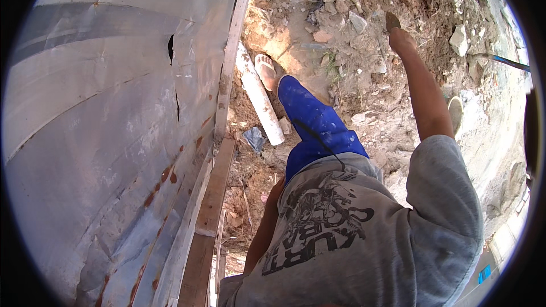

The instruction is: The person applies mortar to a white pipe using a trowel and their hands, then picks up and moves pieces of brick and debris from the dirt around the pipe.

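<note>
My right hand (401, 41) is closed on a brown, flat-bladed hand tool, apparently a trowel (392, 21), held out over rocky dirt at the upper right. My left hand (277, 187) hangs low beside my blue-trousered leg (307, 113), mostly hidden behind it and my grey shirt, so its fingers are unclear. My sandalled foot (265, 73) stands beside a whitish pipe or pole (260, 96) lying on the ground.
A dented metal sheet wall (96, 125) with wooden battens (213, 187) runs close along my left. Loose stones (459, 40) and a crumpled plastic scrap (254, 139) lie in the dirt. A blue-handled tool (506, 61) lies at the right.
</note>
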